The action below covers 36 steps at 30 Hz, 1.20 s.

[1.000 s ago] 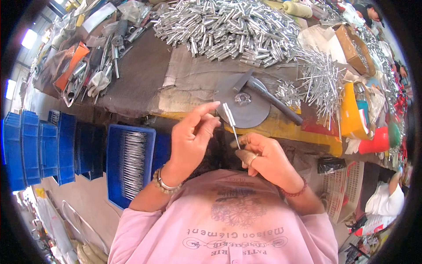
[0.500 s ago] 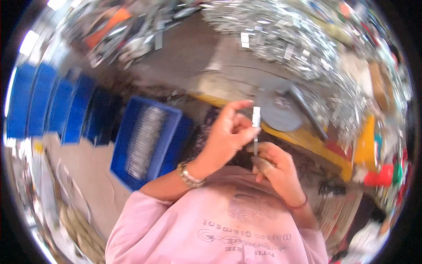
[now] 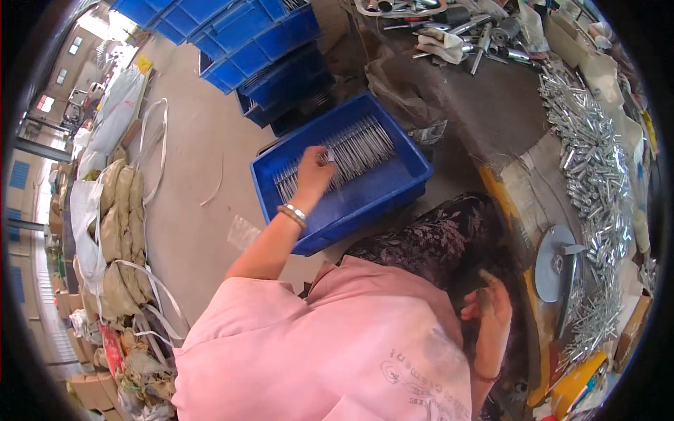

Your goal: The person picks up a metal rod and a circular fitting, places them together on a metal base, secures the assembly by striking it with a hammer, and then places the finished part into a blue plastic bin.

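My left hand (image 3: 314,173) reaches into a blue plastic crate (image 3: 337,215), its fingers pinched on a silver metal rod (image 3: 331,156) whose far end I cannot make out. Beneath and beside it, many slim metal rods (image 3: 361,144) lie side by side in a row across the crate. My right hand (image 3: 489,306) hovers by my right thigh, close to the workbench edge. Its fingers are loosely bent and apart, with no object visible in them. A dark smudge shows on the thumb.
Stacked blue crates (image 3: 260,42) stand beyond this one. At right, the workbench (image 3: 495,186) bears a heap of metal fasteners (image 3: 593,161), a grey disc (image 3: 551,263) and, farther off, metal tubes (image 3: 484,42). Tan sacks (image 3: 116,224) with white straps line the left.
My view has swung left toward the crate. The left hand has gone from in front of my chest into the crate with the rod. The right hand has let go and dropped beside my lap.
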Motion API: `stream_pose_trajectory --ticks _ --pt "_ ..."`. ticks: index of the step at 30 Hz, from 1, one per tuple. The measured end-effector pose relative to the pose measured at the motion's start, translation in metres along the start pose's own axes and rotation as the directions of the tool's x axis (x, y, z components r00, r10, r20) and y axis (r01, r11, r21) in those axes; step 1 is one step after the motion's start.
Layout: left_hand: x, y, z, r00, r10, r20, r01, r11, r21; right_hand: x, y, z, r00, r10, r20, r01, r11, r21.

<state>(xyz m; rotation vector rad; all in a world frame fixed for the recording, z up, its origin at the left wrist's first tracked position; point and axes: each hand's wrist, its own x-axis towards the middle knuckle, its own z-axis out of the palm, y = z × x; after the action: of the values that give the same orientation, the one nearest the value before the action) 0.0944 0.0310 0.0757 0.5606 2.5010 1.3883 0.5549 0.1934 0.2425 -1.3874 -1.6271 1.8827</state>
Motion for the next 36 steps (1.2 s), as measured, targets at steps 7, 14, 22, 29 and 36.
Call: stream_pose_trajectory --ticks 7,14,22,29,36 --pt "0.041 -0.086 -0.078 0.965 -0.238 -0.109 0.261 0.904 0.338 0.005 0.006 0.005 0.998 0.047 0.028 -0.047 0.999 0.003" --pt "0.053 -0.127 -0.085 0.983 -0.167 -0.078 0.184 0.903 0.387 0.010 0.011 0.006 0.999 0.042 0.034 -0.041 0.999 -0.031" --pt "0.055 -0.062 -0.051 0.967 0.165 -0.193 -0.034 0.838 0.545 0.006 0.013 -0.001 0.997 0.074 -0.020 -0.074 0.997 0.006" --pt "0.045 0.185 0.049 0.869 0.494 0.024 -0.487 0.865 -0.123 0.004 0.004 -0.001 0.995 0.027 0.093 -0.029 0.999 0.021" --pt "-0.023 0.378 0.189 0.423 0.738 0.527 -0.705 0.633 -0.320 -0.014 0.002 -0.012 0.999 -0.046 -0.029 0.047 0.999 0.020"
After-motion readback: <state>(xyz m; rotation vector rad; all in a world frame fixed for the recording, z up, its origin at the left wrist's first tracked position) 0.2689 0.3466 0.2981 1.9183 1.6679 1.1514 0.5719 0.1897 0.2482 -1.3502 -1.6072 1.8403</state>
